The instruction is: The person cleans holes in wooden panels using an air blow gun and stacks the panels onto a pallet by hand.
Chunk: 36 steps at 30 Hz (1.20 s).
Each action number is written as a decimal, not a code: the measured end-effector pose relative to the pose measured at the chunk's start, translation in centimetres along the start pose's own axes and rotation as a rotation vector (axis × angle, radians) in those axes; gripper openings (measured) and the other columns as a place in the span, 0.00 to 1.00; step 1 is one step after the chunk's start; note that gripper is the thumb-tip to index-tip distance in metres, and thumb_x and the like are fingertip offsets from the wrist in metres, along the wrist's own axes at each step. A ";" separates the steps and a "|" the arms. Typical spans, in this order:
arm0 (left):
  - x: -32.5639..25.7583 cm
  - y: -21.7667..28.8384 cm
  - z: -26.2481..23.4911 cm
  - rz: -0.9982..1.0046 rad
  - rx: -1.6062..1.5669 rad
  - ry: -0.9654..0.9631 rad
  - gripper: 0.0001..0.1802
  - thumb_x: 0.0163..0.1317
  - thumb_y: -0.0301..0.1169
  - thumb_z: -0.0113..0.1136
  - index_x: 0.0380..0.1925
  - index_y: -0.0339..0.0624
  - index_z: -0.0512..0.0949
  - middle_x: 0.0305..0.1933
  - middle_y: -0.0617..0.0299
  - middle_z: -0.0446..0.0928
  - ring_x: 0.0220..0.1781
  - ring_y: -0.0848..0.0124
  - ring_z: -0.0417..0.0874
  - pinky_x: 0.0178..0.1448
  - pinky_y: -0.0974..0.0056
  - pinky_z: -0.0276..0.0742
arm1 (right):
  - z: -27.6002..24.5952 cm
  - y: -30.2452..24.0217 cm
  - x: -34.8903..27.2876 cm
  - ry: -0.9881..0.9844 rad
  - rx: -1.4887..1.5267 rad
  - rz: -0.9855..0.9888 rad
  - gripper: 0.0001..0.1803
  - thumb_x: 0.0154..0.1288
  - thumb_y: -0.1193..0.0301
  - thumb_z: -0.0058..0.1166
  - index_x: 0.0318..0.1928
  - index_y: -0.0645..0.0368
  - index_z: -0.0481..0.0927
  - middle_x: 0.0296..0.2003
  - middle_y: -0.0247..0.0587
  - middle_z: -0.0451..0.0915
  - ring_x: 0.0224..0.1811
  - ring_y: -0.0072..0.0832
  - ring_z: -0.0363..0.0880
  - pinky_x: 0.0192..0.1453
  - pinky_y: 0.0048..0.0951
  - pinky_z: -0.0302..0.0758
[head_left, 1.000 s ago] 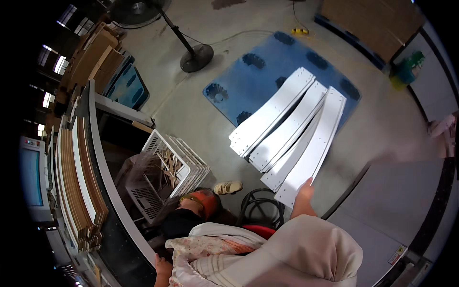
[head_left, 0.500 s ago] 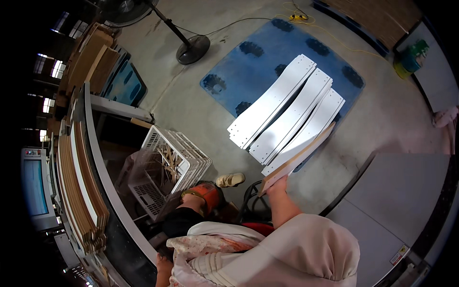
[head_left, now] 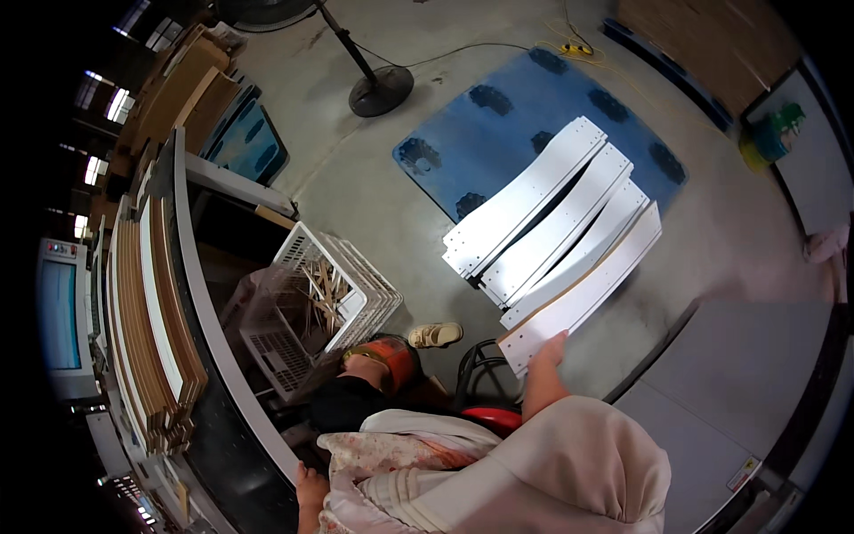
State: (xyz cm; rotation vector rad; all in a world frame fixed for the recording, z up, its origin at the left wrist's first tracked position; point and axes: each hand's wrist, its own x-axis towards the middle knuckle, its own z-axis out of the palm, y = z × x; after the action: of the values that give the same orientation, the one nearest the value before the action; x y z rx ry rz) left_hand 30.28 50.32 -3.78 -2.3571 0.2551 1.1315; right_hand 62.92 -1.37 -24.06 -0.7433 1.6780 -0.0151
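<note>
My right hand (head_left: 549, 352) is closed on the near end of a curved white board (head_left: 594, 283) with small holes and a brown edge. Its white face is turned up, and it lies along the right side of several stacks of similar white boards (head_left: 532, 203). Those stacks sit on a blue plastic pallet (head_left: 511, 138) on the floor. At the lower left, my left hand (head_left: 311, 488) curls over the pale edge of a dark machine table (head_left: 233, 454). The fingers' undersides are hidden there.
A white plastic crate (head_left: 356, 307) of wood offcuts stands left of my legs. More brown-edged boards (head_left: 147, 311) are piled on the table. A fan base (head_left: 381, 91) stands at the back; a grey cabinet (head_left: 738, 374) is at the right. Yellow cable (head_left: 576, 50) crosses the floor.
The board in my right hand has turned from edge-on to white face up, moving down beside the stacks. My left hand stays at the table edge. The whole view has shifted slightly.
</note>
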 end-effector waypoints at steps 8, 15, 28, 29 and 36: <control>0.5 0.3 -0.6 -0.106 -0.001 -0.274 0.20 0.58 0.37 0.41 0.36 0.42 0.83 0.37 0.63 0.80 0.52 0.67 0.71 0.73 0.49 0.37 | 1.2 -2.8 8.1 0.065 -0.300 -0.337 0.42 0.63 0.40 0.35 0.46 0.75 0.73 0.42 0.57 0.78 0.43 0.49 0.76 0.50 0.41 0.71; -0.3 0.1 -3.1 -0.118 0.005 -0.507 0.21 0.60 0.38 0.39 0.41 0.42 0.82 0.41 0.63 0.80 0.59 0.66 0.68 0.73 0.50 0.35 | 0.8 -2.6 8.4 0.185 -0.827 -0.417 0.37 0.64 0.41 0.34 0.42 0.67 0.76 0.41 0.60 0.78 0.44 0.55 0.75 0.49 0.46 0.71; -0.9 0.8 -10.7 -0.049 0.024 -0.283 0.21 0.63 0.38 0.39 0.49 0.47 0.77 0.48 0.60 0.77 0.62 0.65 0.65 0.73 0.47 0.33 | 0.5 2.8 21.3 -0.137 -0.895 -0.756 0.24 0.59 0.67 0.54 0.54 0.65 0.68 0.48 0.55 0.73 0.49 0.42 0.73 0.53 0.40 0.69; -0.2 0.9 -11.9 -0.105 -0.055 -0.544 0.21 0.62 0.38 0.40 0.52 0.48 0.75 0.49 0.61 0.76 0.63 0.65 0.64 0.73 0.47 0.33 | 0.7 2.8 21.3 -0.140 -0.910 -0.747 0.24 0.59 0.67 0.54 0.54 0.65 0.68 0.48 0.55 0.73 0.49 0.42 0.73 0.53 0.40 0.69; -0.3 1.0 -11.8 -0.146 -0.036 -0.641 0.20 0.62 0.38 0.41 0.50 0.48 0.77 0.49 0.61 0.76 0.63 0.65 0.63 0.74 0.47 0.31 | 3.0 3.1 21.7 -0.110 -0.789 -0.380 0.40 0.52 0.74 0.55 0.65 0.67 0.52 0.61 0.59 0.60 0.63 0.43 0.62 0.66 0.37 0.59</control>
State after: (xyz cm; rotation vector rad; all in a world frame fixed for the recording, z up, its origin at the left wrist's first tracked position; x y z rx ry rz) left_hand 37.72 43.28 2.24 -1.8761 -0.1629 1.7399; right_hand 63.03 -8.11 -45.18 -1.6138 1.3942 0.4339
